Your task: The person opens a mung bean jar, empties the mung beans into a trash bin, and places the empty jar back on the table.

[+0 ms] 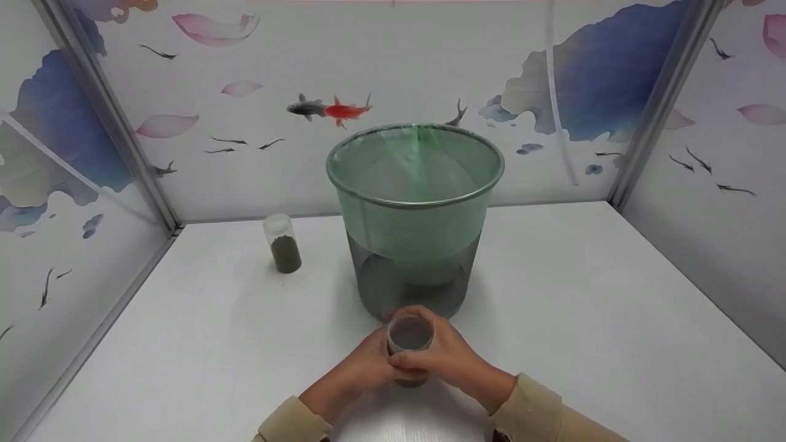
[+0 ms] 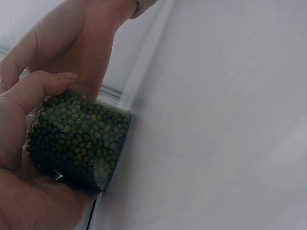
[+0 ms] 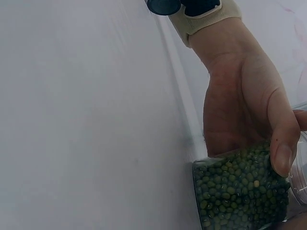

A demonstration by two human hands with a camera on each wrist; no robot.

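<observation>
Both hands grip one clear, round jar (image 1: 410, 336) upright between them, low in the middle of the head view, just in front of the wire-mesh bin (image 1: 414, 270). Its lower part is filled with green mung beans (image 2: 79, 139), seen through the wall in both wrist views. My left hand (image 1: 367, 362) wraps the jar's left side. Around the right side curls my right hand (image 1: 453, 356), its thumb across the near side by the rim. The base is on or very near the white table. Whether a lid covers the top, I cannot tell.
A green bag (image 1: 417, 230) lines the bin, folded over inside its metal rim. Back left on the white table (image 1: 589, 294) stands a second clear jar (image 1: 284, 248), partly filled with greenish beans. Printed panels (image 1: 245, 67) with fish and petals enclose the back and sides.
</observation>
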